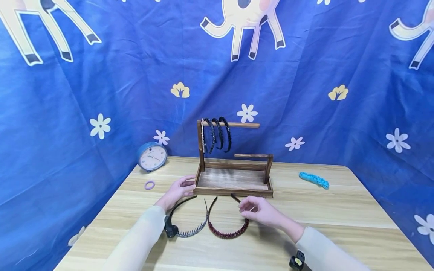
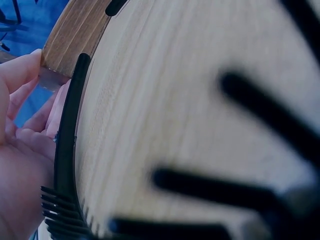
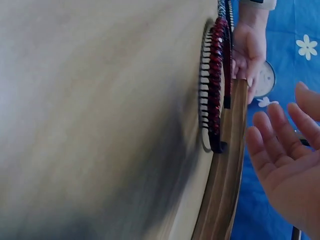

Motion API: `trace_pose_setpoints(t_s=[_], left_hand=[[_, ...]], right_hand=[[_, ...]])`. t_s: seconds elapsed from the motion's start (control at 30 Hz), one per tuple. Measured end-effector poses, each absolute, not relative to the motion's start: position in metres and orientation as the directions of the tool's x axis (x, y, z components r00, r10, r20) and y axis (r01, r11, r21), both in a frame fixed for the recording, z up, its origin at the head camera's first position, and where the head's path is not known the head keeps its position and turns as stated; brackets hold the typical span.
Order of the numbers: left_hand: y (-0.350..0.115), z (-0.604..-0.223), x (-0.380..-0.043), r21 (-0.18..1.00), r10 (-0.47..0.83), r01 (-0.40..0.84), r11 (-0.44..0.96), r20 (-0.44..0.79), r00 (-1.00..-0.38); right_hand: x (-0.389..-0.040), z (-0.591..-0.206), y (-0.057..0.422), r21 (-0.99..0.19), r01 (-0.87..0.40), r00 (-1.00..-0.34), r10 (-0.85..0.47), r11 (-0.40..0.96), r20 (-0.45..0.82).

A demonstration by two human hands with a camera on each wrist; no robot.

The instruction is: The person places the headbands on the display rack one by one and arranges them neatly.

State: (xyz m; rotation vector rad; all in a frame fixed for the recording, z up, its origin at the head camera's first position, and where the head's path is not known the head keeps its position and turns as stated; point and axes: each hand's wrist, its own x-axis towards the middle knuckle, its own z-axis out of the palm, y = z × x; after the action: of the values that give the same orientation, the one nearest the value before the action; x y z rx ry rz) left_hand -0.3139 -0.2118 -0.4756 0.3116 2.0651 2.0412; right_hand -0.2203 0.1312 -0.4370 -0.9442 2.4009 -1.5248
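Four up, two down, that's the count by the look of it! On the long upper rod (image 1: 244, 125) of the brown wooden rack (image 1: 234, 192) hang one white beaded headband (image 1: 202, 135) and three black toothed headbands (image 1: 228, 135). So the hanging looks about two-thirds done, with two pieces left on the pale wood-grain surface (image 1: 339, 218), just in front of the rack: one grey glittery toothed headband with black ends (image 1: 191, 233), and right beside it one dark red beaded headband (image 1: 227, 236).

And the hands! The left hand (image 1: 180, 191) has the rack's left front corner between thumb and fingers, close behind the grey band. The right hand (image 1: 261, 210) hovers by the red band's right end, fingers loosely bent, thumb apart, nothing held; the right wrist view shows a gap there.

Around them, one of each: a round blue clock (image 1: 152, 157) and a purple ring (image 1: 145, 185) off to the left, a fuzzy turquoise band (image 1: 313, 180) well apart on the right.
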Motion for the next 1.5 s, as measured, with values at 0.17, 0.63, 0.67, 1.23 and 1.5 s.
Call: trace_pose_setpoints(t_s=[0.17, 0.63, 0.67, 1.23, 1.5], left_hand=[[-0.212, -0.475, -0.312, 1.000, 0.307, -0.008, 0.009, -0.010, -0.952], [-0.211, -0.475, -0.314, 1.000, 0.287, -0.016, 0.013, -0.019, -0.958], [-0.211, -0.475, -0.315, 1.000, 0.281, -0.018, 0.010, -0.020, -0.960], [-0.210, -0.477, -0.314, 1.000, 0.266, -0.012, 0.013, -0.015, -0.964], [-0.211, -0.479, -0.317, 1.000, 0.270, -0.006, 0.020, -0.011, -0.963]], right_hand=[[-0.215, -0.439, 0.127, -0.808, -0.492, -0.738, -0.648, 0.324, 0.189], [-0.209, -0.446, 0.118, -0.636, -0.662, -0.586, -0.803, 0.397, 0.109], [-0.209, -0.446, 0.117, -0.613, -0.682, -0.577, -0.809, 0.400, 0.115], [-0.201, -0.454, 0.106, -0.399, -0.763, -0.583, -0.808, 0.509, 0.084], [-0.202, -0.446, 0.113, -0.518, -0.725, -0.592, -0.795, 0.454, 0.132]])
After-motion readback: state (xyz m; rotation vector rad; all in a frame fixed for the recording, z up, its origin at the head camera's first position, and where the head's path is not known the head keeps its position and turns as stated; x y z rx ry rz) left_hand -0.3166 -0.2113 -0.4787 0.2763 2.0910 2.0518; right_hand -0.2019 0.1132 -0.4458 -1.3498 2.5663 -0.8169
